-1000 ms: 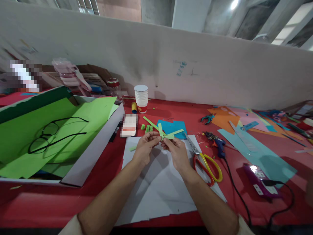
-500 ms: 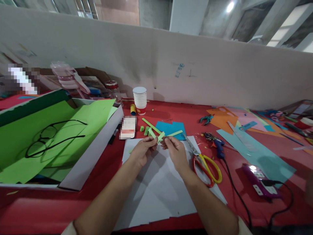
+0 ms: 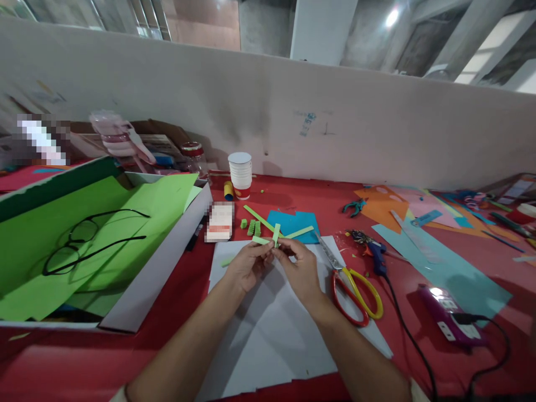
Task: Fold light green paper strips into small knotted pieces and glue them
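Over white paper sheets, my two hands meet at light green paper strips. One end points up and another sticks out to the left, so the strips cross between my fingertips. My left hand pinches them from the left. Fingers of my right hand close on them from the other side. Just beyond, a loose green strip and a second one at the right lie by blue paper. Small folded green paper pieces sit left of these. Scissors rest beside my right hand.
At the left, an open box holds green sheets and eyeglasses. Stacked paper cups stand near the wall. A glue gun, pliers, a purple corded device and coloured paper lie at the right.
My hands have drawn closer together. The crossed green strips have turned, so one end now stands upright and the other points left.
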### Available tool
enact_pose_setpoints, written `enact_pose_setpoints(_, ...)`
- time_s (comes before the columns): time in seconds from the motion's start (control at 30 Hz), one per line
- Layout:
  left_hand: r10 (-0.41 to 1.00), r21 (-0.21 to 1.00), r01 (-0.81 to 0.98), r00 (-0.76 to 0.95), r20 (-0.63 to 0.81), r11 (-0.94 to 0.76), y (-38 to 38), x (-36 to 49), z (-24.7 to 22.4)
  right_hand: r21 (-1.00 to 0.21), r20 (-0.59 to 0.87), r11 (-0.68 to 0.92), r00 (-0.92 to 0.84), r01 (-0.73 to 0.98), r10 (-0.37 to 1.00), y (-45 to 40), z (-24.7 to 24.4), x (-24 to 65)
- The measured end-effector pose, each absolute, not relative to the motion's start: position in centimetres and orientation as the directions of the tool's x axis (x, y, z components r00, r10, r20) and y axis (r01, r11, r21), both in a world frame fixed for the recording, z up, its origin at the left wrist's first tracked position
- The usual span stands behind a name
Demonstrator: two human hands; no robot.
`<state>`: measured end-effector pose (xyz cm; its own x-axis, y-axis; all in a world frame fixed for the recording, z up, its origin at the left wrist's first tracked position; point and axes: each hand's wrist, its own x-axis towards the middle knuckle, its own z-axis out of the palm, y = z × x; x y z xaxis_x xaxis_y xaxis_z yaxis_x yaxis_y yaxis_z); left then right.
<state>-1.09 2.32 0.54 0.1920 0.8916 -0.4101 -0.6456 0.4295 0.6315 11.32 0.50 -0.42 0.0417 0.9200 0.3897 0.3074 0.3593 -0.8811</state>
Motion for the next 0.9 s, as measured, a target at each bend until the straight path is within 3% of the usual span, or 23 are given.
enact_pose_setpoints(0.27,0.918,0.707,-0.595,0.164,-0.36,0.384,2.3,-1.18,0.42,-0.914,0.326,0.297,0.064,0.275,0.943,0.37,-0.17,11.41)
enact_pose_setpoints(0.43,0.95,0.77,-0.562,0.109,-0.293,0.302,2.26,-1.29,0.45,-0.96,0.26,0.25,0.072,0.122,0.963,0.52,-0.28,11.45)
enact_pose_setpoints(0.67,0.958,0.758,-0.59,0.105,-0.269,0.277,2.36,-1.14,0.14,-0.987,0.143,0.147,0.073,-0.061,0.987,0.67,-0.27,11.28)
enact_pose_setpoints(0.8,0.962,0.781,-0.565,0.105,-0.25,0.265,2.19,-1.13,0.23,-0.985,0.166,0.169,0.085,-0.027,0.982,0.63,-0.16,11.37)
enact_pose_setpoints(0.9,0.985,0.878,-0.446,0.09,-0.148,0.172,1.98,-1.15,0.41,-0.985,0.175,0.172,0.116,0.032,0.978,0.58,-0.03,11.54)
